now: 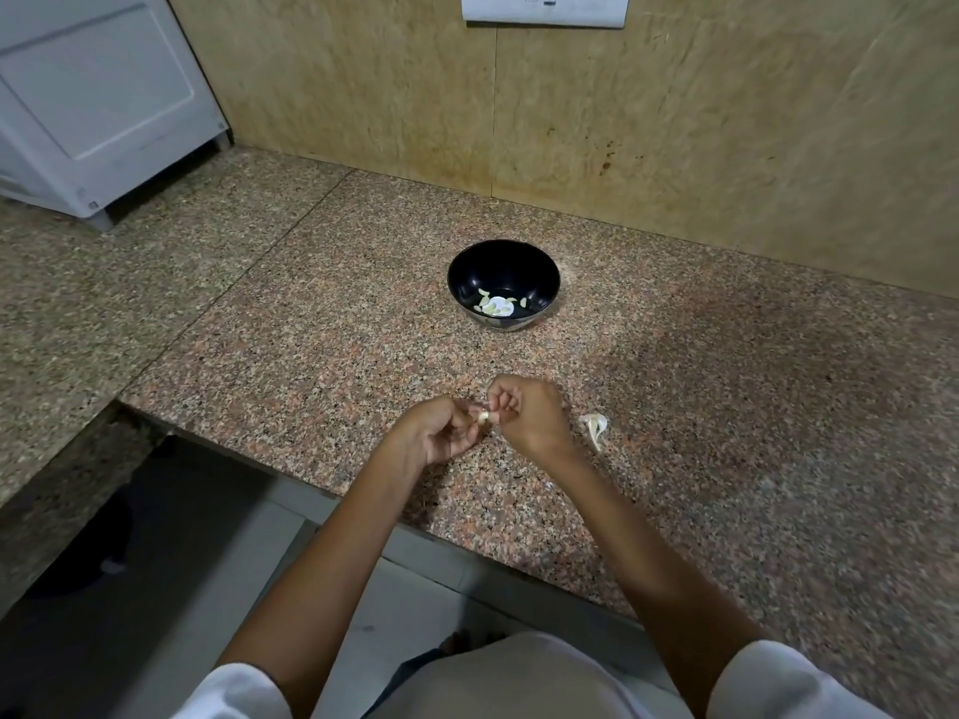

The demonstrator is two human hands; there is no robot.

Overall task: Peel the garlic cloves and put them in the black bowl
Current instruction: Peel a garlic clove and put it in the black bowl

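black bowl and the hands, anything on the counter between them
Nothing: in the head view only bare counter lies between the black bowl and the left hand and right hand holding the garlic clove.

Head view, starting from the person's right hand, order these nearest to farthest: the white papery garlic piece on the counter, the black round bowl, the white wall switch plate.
1. white papery garlic piece: on the speckled granite counter, just right of the right hand.
2. black round bowl: farther back on the counter, ahead of the hand.
3. white wall switch plate: farthest, high on the wall.
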